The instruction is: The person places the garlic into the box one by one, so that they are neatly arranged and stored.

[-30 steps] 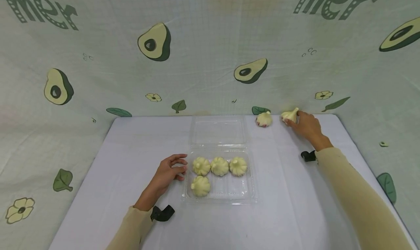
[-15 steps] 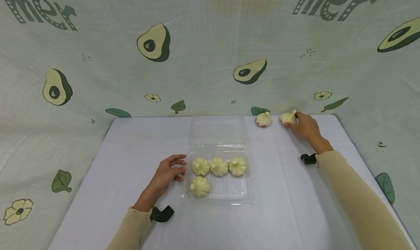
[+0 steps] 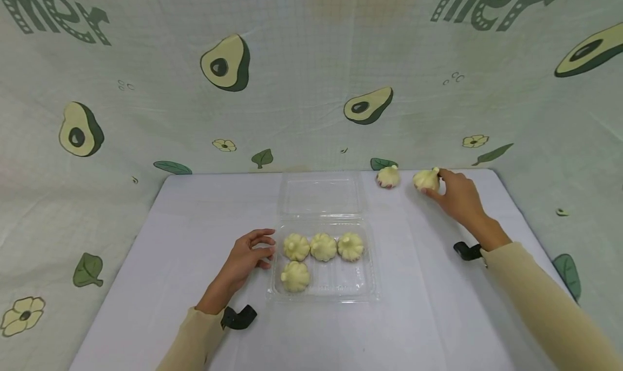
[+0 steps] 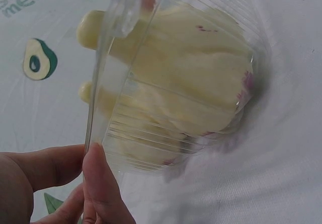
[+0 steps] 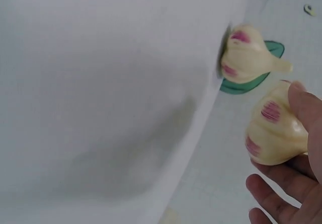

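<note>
My right hand pinches a garlic bulb near the back right of the table; in the right wrist view this bulb shows purple patches, held between thumb and fingers. A second garlic bulb rests beside it on the table's back edge. At the centre lies a clear plastic clamshell container, its lid folded back. Several garlic bulbs sit inside: three across the far row, one at near left. My left hand pinches the container's left rim, as the left wrist view shows.
White cloth covers the table. A pale curtain printed with avocados and leaves hangs behind and at both sides. Black wrist-worn pieces stick out from both sleeves.
My right hand has drawn the garlic bulb slightly toward me, away from the table's back edge, and the right wrist has shifted rightward. My left hand stays at the container's rim.
</note>
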A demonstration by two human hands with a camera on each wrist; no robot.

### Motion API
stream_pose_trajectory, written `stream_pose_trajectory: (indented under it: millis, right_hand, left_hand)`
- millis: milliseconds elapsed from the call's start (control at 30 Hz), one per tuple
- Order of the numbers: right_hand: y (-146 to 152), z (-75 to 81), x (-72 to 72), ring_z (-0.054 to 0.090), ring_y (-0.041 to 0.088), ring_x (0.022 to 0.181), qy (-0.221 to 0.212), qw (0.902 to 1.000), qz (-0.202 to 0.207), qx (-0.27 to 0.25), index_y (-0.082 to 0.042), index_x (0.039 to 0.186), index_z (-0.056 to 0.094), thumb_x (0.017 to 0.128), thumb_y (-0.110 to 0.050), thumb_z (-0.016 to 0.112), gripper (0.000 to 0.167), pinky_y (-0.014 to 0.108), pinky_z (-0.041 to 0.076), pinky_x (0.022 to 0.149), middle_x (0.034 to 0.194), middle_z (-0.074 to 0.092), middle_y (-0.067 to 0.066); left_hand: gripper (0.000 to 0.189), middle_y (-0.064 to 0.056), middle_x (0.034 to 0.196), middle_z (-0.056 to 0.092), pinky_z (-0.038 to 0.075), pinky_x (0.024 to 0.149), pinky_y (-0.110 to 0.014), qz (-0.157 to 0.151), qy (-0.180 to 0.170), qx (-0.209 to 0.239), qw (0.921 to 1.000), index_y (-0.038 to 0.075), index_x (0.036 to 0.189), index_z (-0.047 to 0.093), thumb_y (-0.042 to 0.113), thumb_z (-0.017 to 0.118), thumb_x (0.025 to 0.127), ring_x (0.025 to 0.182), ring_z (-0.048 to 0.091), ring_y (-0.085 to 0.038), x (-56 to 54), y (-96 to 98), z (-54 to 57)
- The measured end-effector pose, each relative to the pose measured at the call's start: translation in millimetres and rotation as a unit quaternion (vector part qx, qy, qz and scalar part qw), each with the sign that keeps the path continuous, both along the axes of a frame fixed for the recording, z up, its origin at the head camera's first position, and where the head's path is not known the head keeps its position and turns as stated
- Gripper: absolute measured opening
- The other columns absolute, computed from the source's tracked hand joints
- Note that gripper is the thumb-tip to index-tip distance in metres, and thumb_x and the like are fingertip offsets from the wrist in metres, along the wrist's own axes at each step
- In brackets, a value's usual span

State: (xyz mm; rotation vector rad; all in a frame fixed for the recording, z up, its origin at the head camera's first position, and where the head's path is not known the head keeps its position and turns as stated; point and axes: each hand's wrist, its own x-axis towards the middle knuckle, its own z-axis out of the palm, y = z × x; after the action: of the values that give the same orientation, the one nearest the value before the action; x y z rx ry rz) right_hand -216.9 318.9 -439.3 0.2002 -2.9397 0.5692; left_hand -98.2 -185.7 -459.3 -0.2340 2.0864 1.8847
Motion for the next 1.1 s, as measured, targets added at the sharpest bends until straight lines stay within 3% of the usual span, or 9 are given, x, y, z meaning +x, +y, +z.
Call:
stream_pose_trajectory:
  millis: [533,800,1100]
  right_hand:
    - [-65,37.7,57.9,0.062,0.051,0.116,0.076,0.9919,0.102,-0.004,0.008,0.141,0.060,0.088,-0.018,0.089,0.066,0.068,0.048,0.099,0.131,0.067,0.031]
    - [-95,47.6,81.5,0.063,0.045,0.121,0.067,0.9859,0.153,-0.016,0.003,0.142,0.062,0.086,-0.017,0.090,0.066,0.064,0.048,0.103,0.132,0.070,0.023]
    - [-124,46.7,102.9,0.065,0.036,0.120,0.064,0.9735,0.219,-0.023,-0.003,0.141,0.063,0.084,-0.025,0.092,0.068,0.059,0.048,0.105,0.130,0.072,0.012]
  left_hand:
    - [0.049,-0.009,0.112,0.065,0.059,0.063,-0.025,0.000,-0.001,0.004,1.0000,-0.005,0.146,0.055,-0.002,0.067,0.099,0.082,0.066,-0.015,-1.2,0.2,-0.4]
    - [0.048,-0.008,0.111,0.065,0.059,0.063,-0.025,0.000,-0.001,0.003,1.0000,-0.005,0.146,0.055,-0.002,0.067,0.099,0.082,0.065,-0.015,-1.7,0.0,-1.4]
    - [0.048,-0.008,0.111,0.064,0.060,0.063,-0.025,-0.003,-0.001,0.002,1.0000,-0.005,0.147,0.055,-0.002,0.067,0.100,0.082,0.065,-0.015,-1.6,0.0,-1.6]
